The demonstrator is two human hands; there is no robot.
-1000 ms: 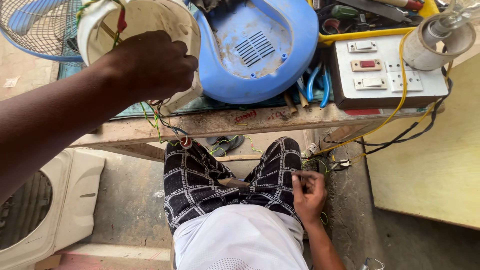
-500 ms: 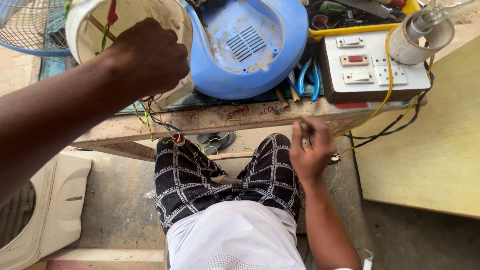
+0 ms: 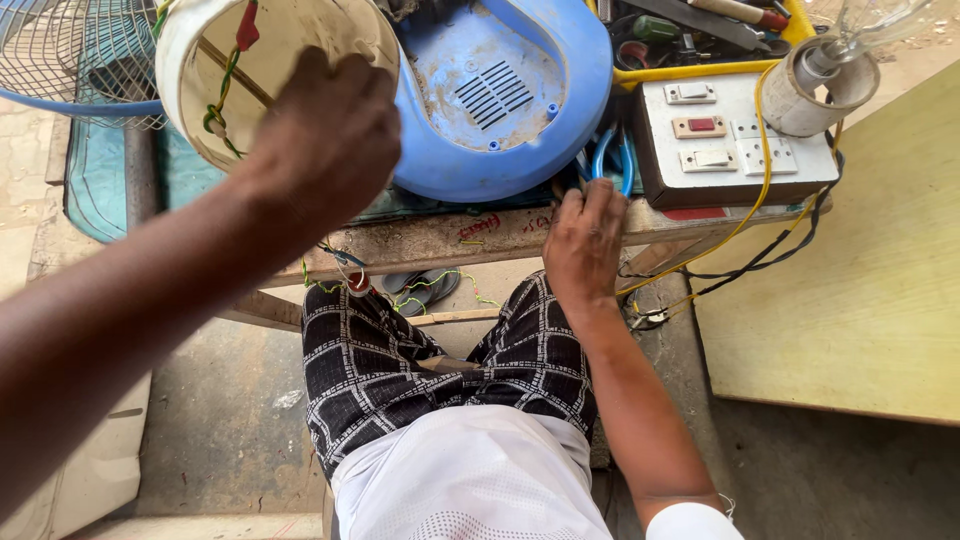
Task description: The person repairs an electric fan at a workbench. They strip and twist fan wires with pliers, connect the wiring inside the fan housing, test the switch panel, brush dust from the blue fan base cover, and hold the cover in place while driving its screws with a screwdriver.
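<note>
left hand (image 3: 325,135) clasped on cream round housing (image 3: 205,75); right hand (image 3: 585,240) loosely curled at blue-handled pliers (image 3: 610,160)

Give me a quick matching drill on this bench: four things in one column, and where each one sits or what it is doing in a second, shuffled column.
Things:
1. left hand
2. right hand
3. blue fan base
4. switch box

Places or states:
A. lies flat in the middle of the bench, vent slots up
B. grips the rim of the cream round housing
C. sits at the right end of the bench, a yellow wire draped over it
D. rests at the front bench edge by the blue-handled pliers

Pairs: 1-B, 2-D, 3-A, 4-C
</note>
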